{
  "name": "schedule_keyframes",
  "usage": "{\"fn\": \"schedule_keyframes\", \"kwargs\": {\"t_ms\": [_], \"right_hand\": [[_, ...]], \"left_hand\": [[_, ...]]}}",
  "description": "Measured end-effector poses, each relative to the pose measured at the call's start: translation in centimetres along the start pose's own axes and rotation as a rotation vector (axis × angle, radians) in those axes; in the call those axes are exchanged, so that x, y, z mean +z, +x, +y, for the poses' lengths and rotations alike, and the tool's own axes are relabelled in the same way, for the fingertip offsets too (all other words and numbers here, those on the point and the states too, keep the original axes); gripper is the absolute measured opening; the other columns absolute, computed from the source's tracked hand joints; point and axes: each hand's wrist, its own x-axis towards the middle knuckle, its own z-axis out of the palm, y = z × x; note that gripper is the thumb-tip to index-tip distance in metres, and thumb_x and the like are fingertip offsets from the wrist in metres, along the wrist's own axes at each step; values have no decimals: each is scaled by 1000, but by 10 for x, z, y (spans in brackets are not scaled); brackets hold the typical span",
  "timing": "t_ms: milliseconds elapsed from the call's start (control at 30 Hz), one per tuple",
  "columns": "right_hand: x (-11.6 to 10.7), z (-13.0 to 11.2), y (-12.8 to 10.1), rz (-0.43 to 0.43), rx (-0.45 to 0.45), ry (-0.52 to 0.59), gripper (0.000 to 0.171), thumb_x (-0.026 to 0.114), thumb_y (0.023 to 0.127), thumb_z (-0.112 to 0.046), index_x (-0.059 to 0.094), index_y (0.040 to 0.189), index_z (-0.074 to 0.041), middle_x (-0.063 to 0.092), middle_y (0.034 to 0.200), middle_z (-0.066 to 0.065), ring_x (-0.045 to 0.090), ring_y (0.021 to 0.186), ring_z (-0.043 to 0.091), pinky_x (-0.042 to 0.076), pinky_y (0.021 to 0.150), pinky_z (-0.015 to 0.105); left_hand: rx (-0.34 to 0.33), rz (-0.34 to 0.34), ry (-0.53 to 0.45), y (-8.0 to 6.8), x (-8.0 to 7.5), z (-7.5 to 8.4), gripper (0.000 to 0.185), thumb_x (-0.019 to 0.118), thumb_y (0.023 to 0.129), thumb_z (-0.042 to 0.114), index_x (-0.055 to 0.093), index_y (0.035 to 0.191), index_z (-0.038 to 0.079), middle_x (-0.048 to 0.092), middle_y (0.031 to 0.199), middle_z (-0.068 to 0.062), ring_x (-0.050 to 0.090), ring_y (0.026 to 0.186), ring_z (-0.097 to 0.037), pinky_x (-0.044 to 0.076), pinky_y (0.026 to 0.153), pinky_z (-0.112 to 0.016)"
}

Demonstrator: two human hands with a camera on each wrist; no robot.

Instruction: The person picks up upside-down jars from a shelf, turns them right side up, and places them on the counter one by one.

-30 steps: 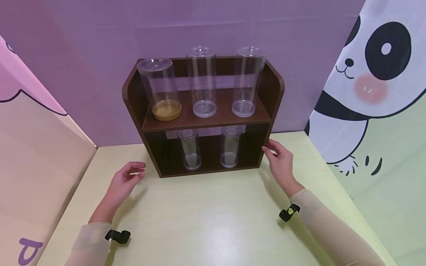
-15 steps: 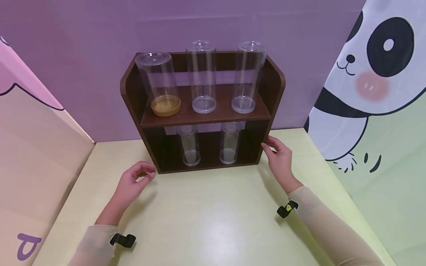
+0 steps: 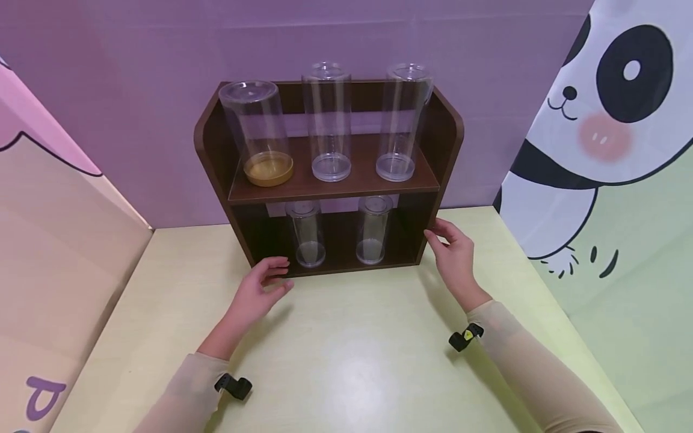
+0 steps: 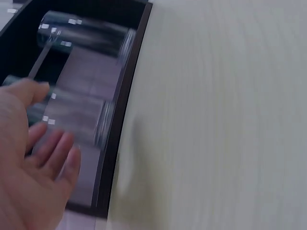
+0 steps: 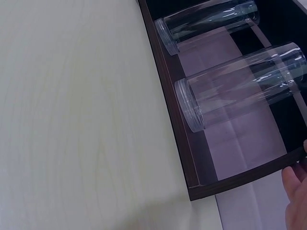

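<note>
A dark brown two-tier shelf point(image 3: 449, 132) stands at the back of the pale table point(image 3: 346, 349). On its upper board are a wide clear jar with an amber base point(image 3: 260, 135) and two tall clear cylinders point(image 3: 327, 123) point(image 3: 403, 123). Two smaller clear cylinders point(image 3: 306, 234) point(image 3: 373, 231) stand on the lower board. My left hand point(image 3: 265, 282) hovers with relaxed fingers at the shelf's bottom front edge, just in front of the lower left cylinder point(image 4: 76, 122). It holds nothing. My right hand point(image 3: 452, 249) rests its fingertips point(image 5: 296, 191) against the shelf's right side panel.
A purple wall runs behind the shelf. A pink and tan panel point(image 3: 54, 240) borders the table on the left. On the right, a panda-print panel point(image 3: 606, 150) closes it in. Bare tabletop point(image 5: 72, 120) lies in front of the shelf.
My left hand has moved right and forward, from beside the shelf's left corner to the front of the lower board. The right hand stays on the shelf's side.
</note>
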Motion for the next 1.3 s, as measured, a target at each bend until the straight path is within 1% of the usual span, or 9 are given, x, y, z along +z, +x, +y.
{"fn": "schedule_keyframes", "kwargs": {"t_ms": [67, 133, 267, 400, 567, 700, 1000, 1133, 1300], "right_hand": [[0, 0, 1, -4, 4, 1, 29, 77, 106, -12, 78, 134, -6, 80, 123, 15, 74, 114, 29, 57, 89, 12], [1, 1, 1, -8, 16, 1, 29, 77, 107, -13, 78, 134, -7, 80, 124, 15, 74, 115, 28, 58, 89, 12], [1, 0, 0, -11, 30, 1, 28, 76, 107, -13, 78, 134, -7, 80, 124, 15, 74, 116, 28, 58, 89, 12], [0, -1, 0, -11, 28, 0, 28, 76, 106, -11, 77, 134, -5, 80, 124, 15, 74, 115, 30, 58, 90, 12], [1, 0, 1, -12, 14, -14, 29, 76, 107, -11, 77, 135, -5, 80, 124, 17, 74, 115, 31, 56, 91, 11], [1, 3, 1, -11, 8, -25, 28, 76, 106, -11, 78, 134, -5, 80, 123, 16, 75, 115, 30, 55, 90, 11], [2, 1, 1, -8, 6, -29, 28, 76, 106, -10, 78, 134, -5, 80, 124, 16, 75, 115, 31, 56, 88, 10], [1, 0, 1, -7, 3, -39, 29, 76, 107, -11, 77, 135, -5, 80, 124, 16, 75, 116, 31, 55, 90, 11], [0, 1, 1, -5, -3, -39, 28, 76, 107, -11, 78, 134, -5, 80, 123, 16, 75, 115, 31, 55, 91, 11]], "left_hand": [[-12, 29, 0, 6, 7, 1, 60, 81, 102, 6, 52, 153, -4, 57, 154, -25, 59, 140, -41, 50, 120, -50], [-30, 62, -9, 12, 13, 3, 65, 82, 100, 6, 48, 155, -5, 54, 155, -26, 56, 142, -42, 47, 121, -57], [-78, 130, -19, 24, 22, 6, 71, 84, 99, 9, 44, 156, -4, 51, 154, -24, 54, 143, -42, 45, 123, -59], [-106, 165, -24, 37, 30, 7, 79, 85, 98, 12, 38, 160, -4, 46, 157, -26, 50, 146, -44, 45, 123, -58], [-134, 166, -22, 49, 35, 6, 88, 87, 97, 12, 31, 165, -1, 39, 163, -25, 45, 150, -43, 42, 125, -57], [-145, 158, -14, 55, 38, 5, 90, 87, 97, 13, 31, 166, 1, 37, 164, -23, 43, 151, -41, 41, 126, -56], [-134, 183, -68, 66, 45, 0, 90, 89, 95, 12, 32, 164, 0, 36, 164, -22, 40, 154, -39, 38, 129, -54], [-143, 202, -67, 70, 48, -3, 89, 89, 94, 13, 34, 163, 1, 39, 162, -21, 42, 153, -38, 42, 125, -54], [-149, 200, -62, 74, 50, -5, 89, 88, 94, 13, 34, 163, 1, 41, 162, -22, 43, 153, -39, 43, 124, -55]]}}
